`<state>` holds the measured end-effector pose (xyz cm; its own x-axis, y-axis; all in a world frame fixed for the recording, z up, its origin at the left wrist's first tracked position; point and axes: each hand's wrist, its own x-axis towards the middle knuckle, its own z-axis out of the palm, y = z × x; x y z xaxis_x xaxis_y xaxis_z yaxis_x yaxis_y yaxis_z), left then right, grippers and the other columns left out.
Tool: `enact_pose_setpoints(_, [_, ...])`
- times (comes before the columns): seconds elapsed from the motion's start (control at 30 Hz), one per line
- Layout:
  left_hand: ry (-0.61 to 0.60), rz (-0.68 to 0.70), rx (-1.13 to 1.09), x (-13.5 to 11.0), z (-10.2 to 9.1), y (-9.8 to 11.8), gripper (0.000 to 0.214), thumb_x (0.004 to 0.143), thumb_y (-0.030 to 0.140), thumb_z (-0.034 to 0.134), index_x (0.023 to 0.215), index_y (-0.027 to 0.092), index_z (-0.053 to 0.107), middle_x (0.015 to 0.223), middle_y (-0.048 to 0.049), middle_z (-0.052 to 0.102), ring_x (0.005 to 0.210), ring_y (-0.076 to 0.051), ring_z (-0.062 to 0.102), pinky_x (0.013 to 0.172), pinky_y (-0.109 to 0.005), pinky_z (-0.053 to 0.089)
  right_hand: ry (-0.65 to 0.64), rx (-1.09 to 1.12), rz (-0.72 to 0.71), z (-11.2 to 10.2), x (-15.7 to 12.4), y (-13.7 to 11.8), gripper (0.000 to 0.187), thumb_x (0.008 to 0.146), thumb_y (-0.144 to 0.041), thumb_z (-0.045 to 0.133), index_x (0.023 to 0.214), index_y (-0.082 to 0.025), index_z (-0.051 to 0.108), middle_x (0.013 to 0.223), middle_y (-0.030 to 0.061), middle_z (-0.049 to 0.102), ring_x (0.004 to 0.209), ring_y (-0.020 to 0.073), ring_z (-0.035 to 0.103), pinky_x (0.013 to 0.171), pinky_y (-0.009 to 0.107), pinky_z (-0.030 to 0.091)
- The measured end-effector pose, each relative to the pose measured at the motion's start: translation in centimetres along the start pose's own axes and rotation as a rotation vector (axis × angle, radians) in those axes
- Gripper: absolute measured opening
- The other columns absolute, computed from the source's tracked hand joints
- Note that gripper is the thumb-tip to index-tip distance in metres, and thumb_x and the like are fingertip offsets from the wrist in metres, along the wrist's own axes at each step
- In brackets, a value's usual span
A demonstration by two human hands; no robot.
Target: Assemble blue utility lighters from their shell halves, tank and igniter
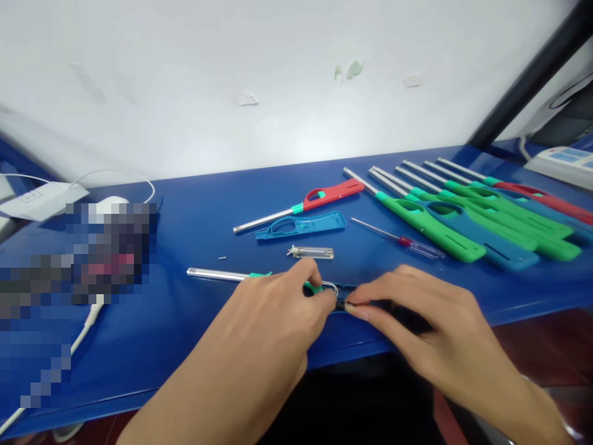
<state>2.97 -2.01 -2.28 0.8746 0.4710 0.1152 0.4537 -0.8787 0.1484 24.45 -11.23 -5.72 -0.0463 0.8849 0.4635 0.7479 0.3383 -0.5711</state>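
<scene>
Our left hand (280,315) grips opened utility lighter (227,275); right hand (442,315) pinches small black part (341,305). Slipping fingertips could make us tug thin white wire (334,287) loose.

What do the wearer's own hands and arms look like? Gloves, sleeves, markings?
Left hand and right hand are ungloved, with no rings or markings on the fingers that show. Both forearms are bare where visible; no sleeves or cables on them. Small glint at lower right: can't tell if it's worn.
</scene>
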Motion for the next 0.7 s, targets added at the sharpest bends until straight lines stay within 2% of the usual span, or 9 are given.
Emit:
enact_pose_setpoints(0.1, [-0.009, -0.001, 0.033, 0.07, -0.04, 0.04, 0.046, 0.092, -0.002, 0.045, 0.115, 0.031, 0.068, 0.121, -0.0011, 0.066, 0.075, -0.016, 0.069, 0.061, -0.028, 0.051, -0.002, -0.001, 0.002, 0.0, 0.0, -0.03, 0.012, 0.1, -0.02, 0.07, 0.103, -0.031, 0.071, 0.093, -0.0071, 0.079, 0.083, 0.0152, 0.069, 0.08, 0.03, 0.051])
enact_pose_setpoints(0.3, [-0.019, 0.002, 0.026, -0.18, -0.01, 0.02, 0.045, 0.093, -0.001, 0.045, 0.115, 0.031, 0.067, 0.123, -0.0002, 0.066, 0.082, -0.018, 0.07, 0.064, -0.031, 0.052, -0.005, -0.004, 0.004, 0.01, -0.02, -0.04, 0.012, 0.099, -0.02, 0.071, 0.103, -0.032, 0.07, 0.094, -0.0096, 0.079, 0.084, 0.013, 0.068, 0.082, 0.028, 0.051])
enact_pose_setpoints(0.5, [-0.029, -0.023, 0.034, -0.17, -0.32, 0.09, 0.052, 0.095, -0.001, 0.046, 0.132, 0.032, 0.064, 0.117, -0.0015, 0.069, 0.083, -0.02, 0.07, 0.066, -0.031, 0.053, -0.002, -0.003, 0.015, -0.05, -0.01, -0.12, 0.013, 0.099, -0.019, 0.071, 0.103, -0.032, 0.071, 0.094, -0.0104, 0.079, 0.084, 0.0129, 0.068, 0.082, 0.028, 0.05])
enact_pose_setpoints(0.7, [-0.005, -0.003, -0.01, -0.34, -0.74, 0.02, 0.043, 0.093, -0.001, 0.048, 0.115, 0.028, 0.071, 0.117, -0.0031, 0.071, 0.086, -0.019, 0.07, 0.074, -0.029, 0.055, 0.006, -0.005, 0.004, -0.05, -0.06, -0.13, 0.012, 0.098, -0.019, 0.072, 0.101, -0.031, 0.071, 0.092, -0.0092, 0.079, 0.083, 0.0132, 0.068, 0.08, 0.027, 0.051])
